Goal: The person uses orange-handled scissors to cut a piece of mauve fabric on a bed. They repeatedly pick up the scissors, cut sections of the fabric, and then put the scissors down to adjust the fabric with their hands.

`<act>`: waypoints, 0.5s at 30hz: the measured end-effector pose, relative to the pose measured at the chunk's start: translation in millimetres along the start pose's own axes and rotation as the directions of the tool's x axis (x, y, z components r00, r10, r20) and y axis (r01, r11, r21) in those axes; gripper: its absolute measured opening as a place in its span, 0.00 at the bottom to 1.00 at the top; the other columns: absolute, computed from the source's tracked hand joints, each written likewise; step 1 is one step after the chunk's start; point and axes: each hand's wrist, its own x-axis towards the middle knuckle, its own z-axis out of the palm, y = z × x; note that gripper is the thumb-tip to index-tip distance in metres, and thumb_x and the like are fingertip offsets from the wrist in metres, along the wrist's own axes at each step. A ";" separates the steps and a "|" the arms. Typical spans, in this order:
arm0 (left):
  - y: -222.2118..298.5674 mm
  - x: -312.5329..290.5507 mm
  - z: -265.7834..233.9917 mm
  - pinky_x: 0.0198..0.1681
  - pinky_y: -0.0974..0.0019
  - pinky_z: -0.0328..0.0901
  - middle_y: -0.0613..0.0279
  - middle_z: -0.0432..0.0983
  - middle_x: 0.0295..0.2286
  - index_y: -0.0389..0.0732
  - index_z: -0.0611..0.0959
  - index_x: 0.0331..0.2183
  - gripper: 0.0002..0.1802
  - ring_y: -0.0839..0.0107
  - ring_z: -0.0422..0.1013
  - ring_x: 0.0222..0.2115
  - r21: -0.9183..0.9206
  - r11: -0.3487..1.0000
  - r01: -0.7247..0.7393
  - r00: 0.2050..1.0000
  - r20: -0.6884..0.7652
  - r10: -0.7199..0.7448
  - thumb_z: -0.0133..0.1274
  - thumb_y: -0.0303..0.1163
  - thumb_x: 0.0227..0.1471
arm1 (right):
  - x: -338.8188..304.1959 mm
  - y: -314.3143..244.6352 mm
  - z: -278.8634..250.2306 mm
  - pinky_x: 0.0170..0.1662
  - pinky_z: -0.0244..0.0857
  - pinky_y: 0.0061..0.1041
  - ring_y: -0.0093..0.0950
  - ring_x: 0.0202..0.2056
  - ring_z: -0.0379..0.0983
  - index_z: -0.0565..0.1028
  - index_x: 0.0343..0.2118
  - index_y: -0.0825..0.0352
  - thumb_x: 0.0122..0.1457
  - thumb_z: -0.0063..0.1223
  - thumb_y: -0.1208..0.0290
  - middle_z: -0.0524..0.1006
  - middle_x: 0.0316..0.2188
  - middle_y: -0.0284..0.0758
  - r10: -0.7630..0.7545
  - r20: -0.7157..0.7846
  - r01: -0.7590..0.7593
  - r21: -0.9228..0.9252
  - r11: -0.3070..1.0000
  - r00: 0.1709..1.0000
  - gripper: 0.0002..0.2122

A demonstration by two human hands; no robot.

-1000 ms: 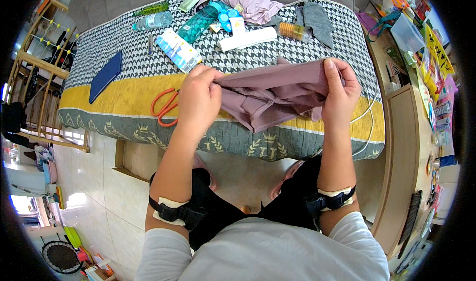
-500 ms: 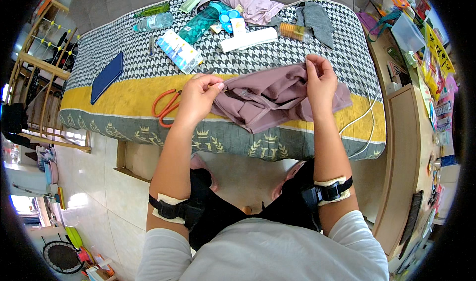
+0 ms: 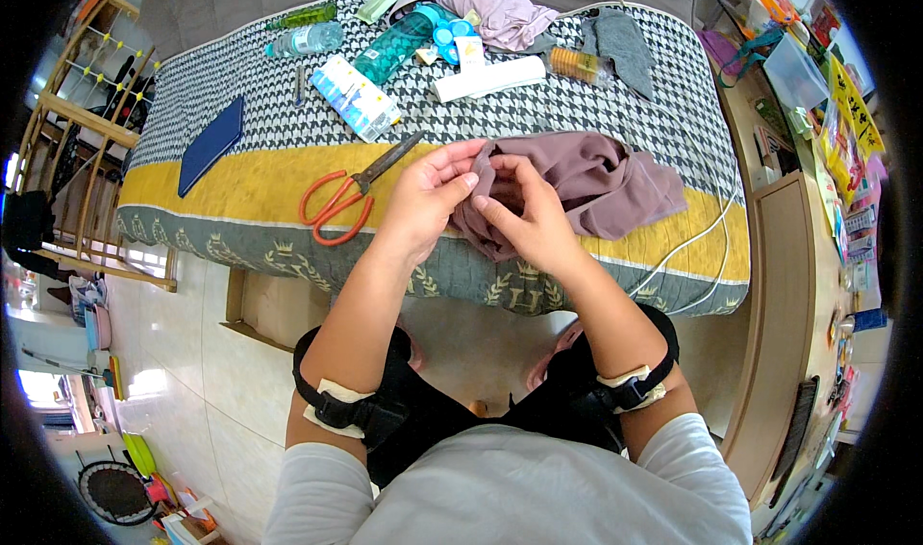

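A mauve cloth garment (image 3: 615, 185) lies bunched on the front part of the bed, its left edge lifted a little. My left hand (image 3: 433, 189) pinches that edge between thumb and fingers. Close beside it, my right hand (image 3: 524, 204) grips the same edge, thumb on the near side and fingertips partly hidden in the folds. Just left of my left hand rest scissors with orange handles (image 3: 332, 209), their dark blades pointing to the far right. A dark blue flat case (image 3: 212, 148) lies farther left.
Behind the garment are a blue and white pack (image 3: 354, 98), a teal bottle (image 3: 396, 47), a clear bottle (image 3: 306, 39), a white roll (image 3: 488, 79), a jar of orange-brown contents (image 3: 577, 65) and a grey cloth (image 3: 620, 50). A white cable (image 3: 692, 242) hangs over the bed's right front edge.
My right hand has moved left from the garment's far right part to its left edge, beside my left hand. My left hand has shifted right, and the scissors' blades now show fully.
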 end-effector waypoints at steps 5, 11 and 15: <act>6.5 -4.5 1.8 0.44 0.69 0.63 0.57 0.68 0.41 0.37 0.63 0.51 0.27 0.71 0.68 0.40 -0.103 0.994 0.024 0.993 0.115 -0.012 0.43 0.17 0.47 | 3.1 8.0 -7.5 0.30 0.63 0.14 0.14 0.29 0.68 0.67 0.35 0.69 0.49 0.56 0.75 0.72 0.27 0.30 0.282 0.127 -0.309 0.359 0.881 0.951 0.12; 8.1 -12.6 16.8 0.37 0.74 0.64 0.62 0.69 0.36 0.37 0.63 0.49 0.29 0.77 0.67 0.33 -0.122 0.990 -0.068 0.994 0.082 0.078 0.49 0.16 0.42 | 7.6 -2.0 -15.5 0.29 0.60 0.12 0.13 0.26 0.66 0.69 0.28 0.66 0.52 0.52 0.77 0.71 0.24 0.25 0.285 0.040 -0.263 0.521 0.812 0.958 0.04; -5.4 -12.3 26.5 0.35 0.74 0.64 0.64 0.69 0.33 0.37 0.68 0.37 0.21 0.78 0.67 0.30 0.024 0.992 -0.125 0.991 0.048 0.124 0.54 0.16 0.38 | 7.0 -4.3 -15.9 0.30 0.59 0.12 0.13 0.27 0.64 0.67 0.29 0.65 0.53 0.49 0.78 0.70 0.26 0.26 0.241 -0.080 -0.151 0.580 0.801 0.967 0.03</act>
